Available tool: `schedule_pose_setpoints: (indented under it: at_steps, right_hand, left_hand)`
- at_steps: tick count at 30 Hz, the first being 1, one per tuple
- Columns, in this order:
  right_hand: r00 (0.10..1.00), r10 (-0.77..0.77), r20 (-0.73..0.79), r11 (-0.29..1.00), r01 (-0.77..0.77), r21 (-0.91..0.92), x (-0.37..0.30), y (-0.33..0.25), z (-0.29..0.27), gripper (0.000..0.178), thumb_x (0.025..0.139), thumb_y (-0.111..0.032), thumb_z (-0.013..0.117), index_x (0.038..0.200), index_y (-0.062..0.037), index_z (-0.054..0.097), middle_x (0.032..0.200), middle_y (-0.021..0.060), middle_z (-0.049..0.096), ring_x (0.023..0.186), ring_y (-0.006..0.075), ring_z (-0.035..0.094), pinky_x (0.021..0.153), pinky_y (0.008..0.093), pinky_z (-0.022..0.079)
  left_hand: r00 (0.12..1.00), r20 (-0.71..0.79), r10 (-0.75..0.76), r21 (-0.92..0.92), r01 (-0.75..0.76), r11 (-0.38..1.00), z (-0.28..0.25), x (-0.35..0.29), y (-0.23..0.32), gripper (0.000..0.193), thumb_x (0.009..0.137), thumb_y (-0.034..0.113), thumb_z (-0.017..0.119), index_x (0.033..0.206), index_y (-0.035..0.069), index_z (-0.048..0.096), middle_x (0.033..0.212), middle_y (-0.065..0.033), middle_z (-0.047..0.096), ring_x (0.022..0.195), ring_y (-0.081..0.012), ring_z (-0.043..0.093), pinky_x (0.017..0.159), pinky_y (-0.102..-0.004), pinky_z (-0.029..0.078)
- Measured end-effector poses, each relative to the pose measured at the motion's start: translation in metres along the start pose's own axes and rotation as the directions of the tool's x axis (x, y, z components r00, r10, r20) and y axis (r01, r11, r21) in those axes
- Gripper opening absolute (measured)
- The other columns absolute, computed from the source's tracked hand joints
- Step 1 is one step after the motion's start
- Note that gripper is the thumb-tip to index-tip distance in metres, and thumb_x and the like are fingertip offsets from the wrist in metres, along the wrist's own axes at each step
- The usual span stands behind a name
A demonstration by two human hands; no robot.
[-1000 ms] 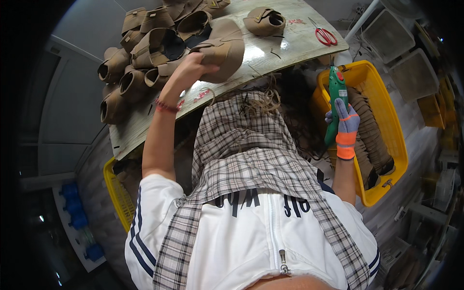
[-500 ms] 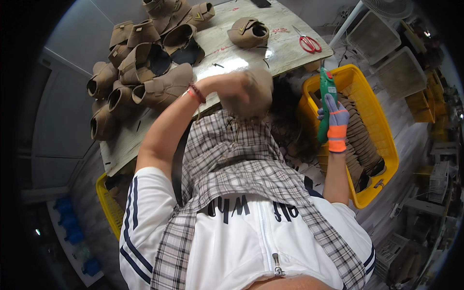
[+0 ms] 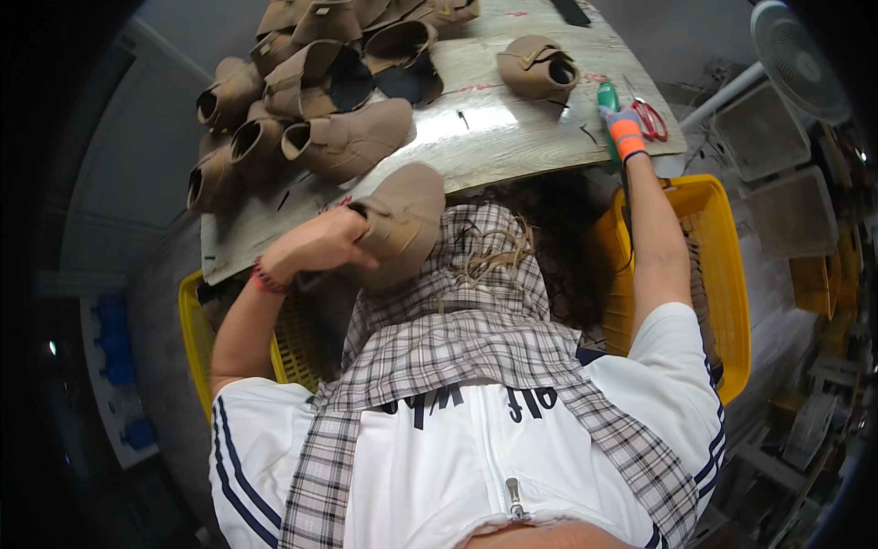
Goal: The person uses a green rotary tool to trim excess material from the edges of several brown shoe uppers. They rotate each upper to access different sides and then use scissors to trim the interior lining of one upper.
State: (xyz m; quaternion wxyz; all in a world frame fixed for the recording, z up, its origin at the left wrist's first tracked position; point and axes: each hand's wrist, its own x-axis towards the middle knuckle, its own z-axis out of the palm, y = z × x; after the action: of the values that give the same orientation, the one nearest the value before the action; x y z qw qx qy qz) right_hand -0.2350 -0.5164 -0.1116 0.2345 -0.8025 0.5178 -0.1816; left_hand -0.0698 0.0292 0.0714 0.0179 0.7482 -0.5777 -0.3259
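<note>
My left hand [image 3: 320, 245] is closed on the opening edge of a tan shoe upper [image 3: 409, 215], held near the table's front edge above my checked apron. At the table's right front corner, my right hand [image 3: 626, 133], in a grey and orange glove, is closed round a green corded hand tool [image 3: 606, 94]. Its exact kind I cannot tell. Red-handled scissors [image 3: 651, 123] lie just right of that hand. A single shoe upper [image 3: 528, 69] stands on the table, left of the tool. Several more tan uppers [image 3: 352, 142] are heaped at the table's left side.
The pale worktable [image 3: 476, 156] carries small black scraps and a dark flat object [image 3: 572, 11] at the back. A yellow basket [image 3: 732, 302] with stacked brown pieces stands right of me, and another yellow basket [image 3: 190, 320] stands left. A fan [image 3: 798, 64] is at the far right.
My right hand has carried the green tool from above the right basket onto the table beside the scissors. My left hand has moved left and lower with the shoe upper.
</note>
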Motion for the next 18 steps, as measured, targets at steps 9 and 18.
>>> schedule_pose_setpoints:
  at_steps: [9, 18]
  right_hand:
    - [0.931, -0.141, -0.337, 0.988, 0.109, -0.113, 0.018, 0.069, -0.045, 0.045, 0.085, -0.044, 0.062, 0.113, -0.0081, 0.066, 0.102, 0.0197, 0.066, 0.101, 0.0350, 0.061, 0.090, 0.0449, 0.046]
    - [0.933, -0.322, -0.160, 0.826, 0.195, -0.528, 0.045, 0.111, -0.065, 0.042, 0.084, -0.041, 0.061, 0.108, -0.0057, 0.065, 0.101, 0.0215, 0.066, 0.095, 0.0400, 0.062, 0.084, 0.0480, 0.049]
  left_hand:
    - [0.939, -0.108, -0.327, -0.692, 0.165, 0.703, -0.029, -0.170, -0.002, 0.027, 0.075, 0.012, 0.075, 0.096, -0.005, 0.068, 0.087, -0.0073, 0.071, 0.077, -0.0140, 0.064, 0.072, -0.0289, 0.051]
    - [0.853, -0.424, -0.304, -0.869, -0.478, -0.130, 0.023, -0.104, -0.060, 0.037, 0.097, 0.027, 0.051, 0.121, 0.001, 0.052, 0.092, -0.0109, 0.067, 0.083, -0.0178, 0.066, 0.065, -0.0253, 0.054]
